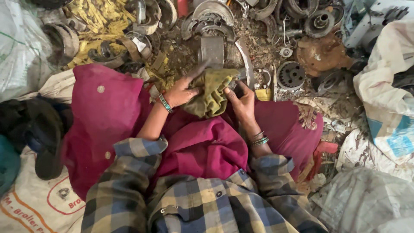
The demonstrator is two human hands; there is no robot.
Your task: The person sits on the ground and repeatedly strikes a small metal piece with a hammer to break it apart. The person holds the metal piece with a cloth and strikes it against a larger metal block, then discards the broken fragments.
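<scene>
A dirty olive-yellow rag (212,92) lies bunched over my lap, on magenta cloth (202,146). My left hand (183,89) grips the rag's left side, fingers dug into the folds. My right hand (239,100) holds the rag's right edge together with a curved grey metal part (246,64) that sticks out above it. Both wrists wear bangles. What the rag wraps is hidden.
Scrap metal covers the ground ahead: brake shoes (208,17), a toothed gear (290,76), a rusty plate (321,54), a flat grey block (212,49), yellow strips (97,21). White woven sacks (390,99) lie right and left (26,203). A dark sandal (45,138) sits left.
</scene>
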